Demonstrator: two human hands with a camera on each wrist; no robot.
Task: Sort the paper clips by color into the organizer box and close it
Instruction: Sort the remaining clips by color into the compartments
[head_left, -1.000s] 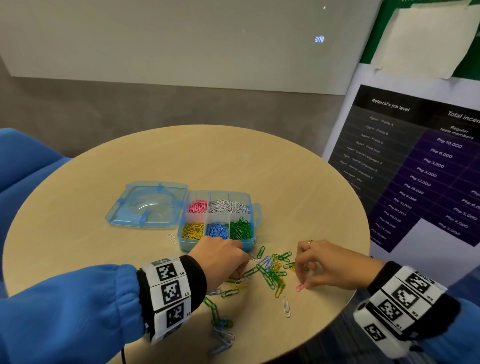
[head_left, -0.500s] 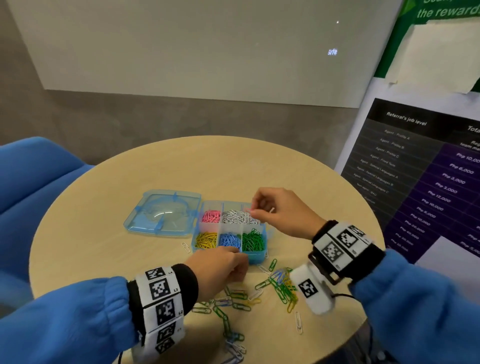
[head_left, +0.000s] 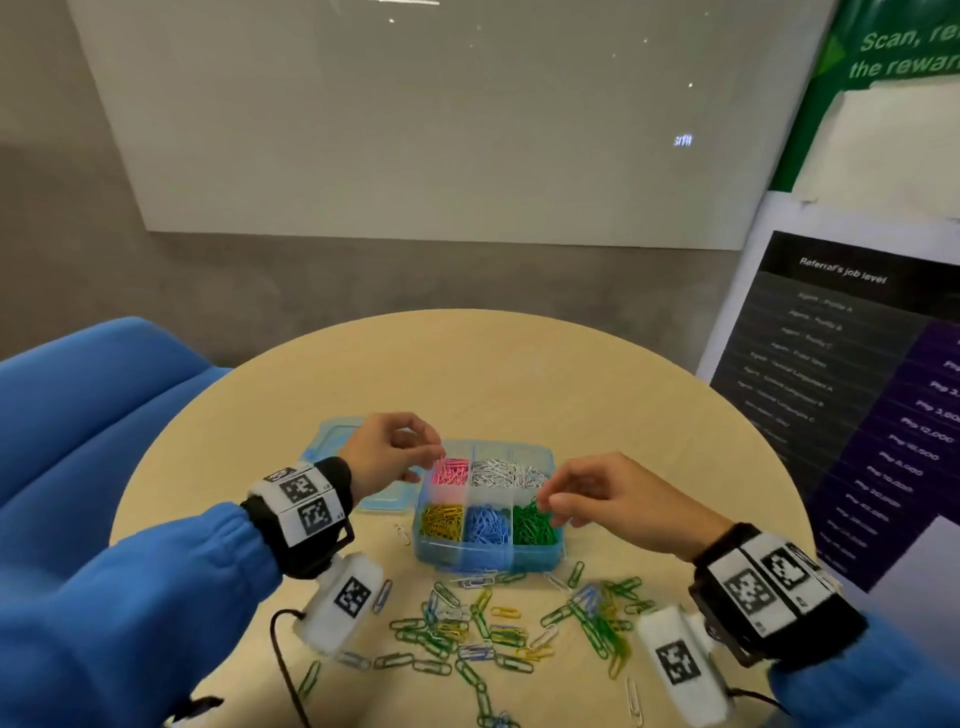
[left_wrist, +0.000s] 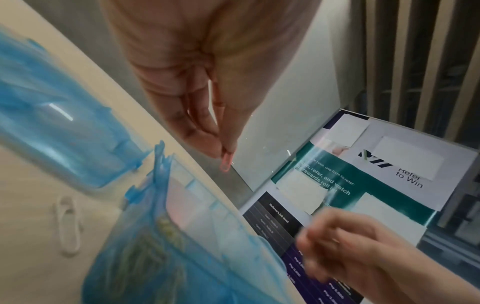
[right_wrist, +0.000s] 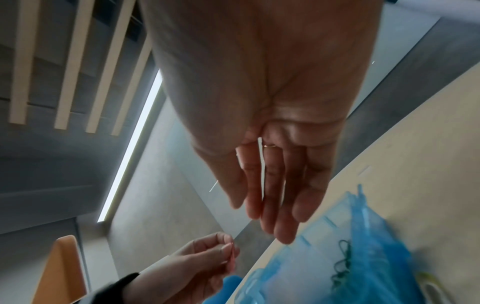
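The blue organizer box (head_left: 535, 556) stands open on the round table, its lid (head_left: 332, 436) flat to the left. Its compartments hold pink (head_left: 451, 472), white (head_left: 506, 473), yellow, blue and green clips (head_left: 530, 525). My left hand (head_left: 439, 454) pinches a pink clip (left_wrist: 225, 162) between thumb and forefinger just above the pink compartment. My right hand (head_left: 545, 501) hovers over the green compartment with straight, relaxed fingers (right_wrist: 283, 216) and holds nothing. Several loose clips (head_left: 509, 629) of mixed colours lie in front of the box.
A single white clip (head_left: 401, 534) lies left of the box. A blue chair (head_left: 78, 415) stands at the left and a printed poster board (head_left: 857, 389) at the right of the table (head_left: 493, 374). Wrist-camera cables trail over the near table edge.
My left hand has lifted from the loose pile to above the pink compartment with a pink clip. My right hand has drawn back from the white compartment to over the green one.
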